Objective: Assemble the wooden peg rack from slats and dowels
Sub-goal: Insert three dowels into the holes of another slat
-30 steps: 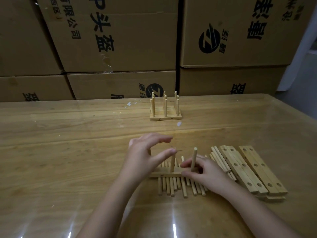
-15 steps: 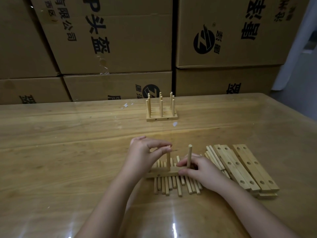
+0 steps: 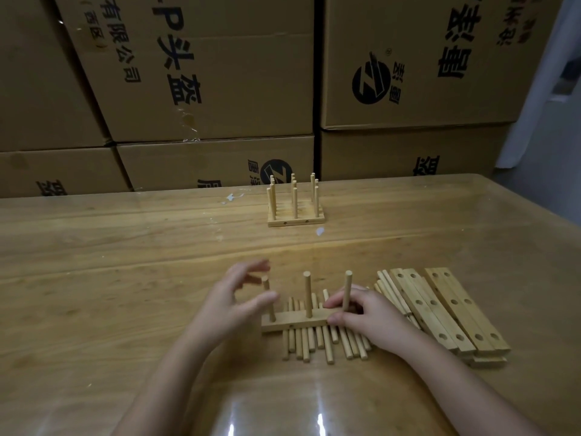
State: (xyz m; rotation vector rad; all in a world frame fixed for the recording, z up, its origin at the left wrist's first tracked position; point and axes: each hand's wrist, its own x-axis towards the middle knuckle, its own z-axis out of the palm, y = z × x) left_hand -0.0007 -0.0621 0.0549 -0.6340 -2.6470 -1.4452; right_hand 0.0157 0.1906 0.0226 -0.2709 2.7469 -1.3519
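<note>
1. Three dowels stand upright in one slat (image 3: 294,320) near the front of the table (image 3: 94,278): the left dowel (image 3: 269,305), the middle dowel (image 3: 307,294) and the right dowel (image 3: 347,289).
2. The slat lies across a row of loose dowels (image 3: 309,346). Spare slats (image 3: 452,309) are stacked just to the right, and a finished rack (image 3: 295,212) stands well back.
3. The right hand (image 3: 364,319) pinches the slat's right end, thumb on the front face and fingers behind, at the foot of the right dowel.
4. The left hand (image 3: 229,306) hovers at the left dowel's top with thumb and fingers curved. Blur hides the contact, so I cannot tell whether it grips.
5. The parts look like light, stiff, smooth bare wood that is unlikely to bend or bruise.
6. The round dowels underneath could roll, so the slat is best held by its ends and pressed down flat.
7. A dowel is probably best taken near its top between thumb and fingertips and pushed straight down. A tilt could jam it in its hole.
</note>
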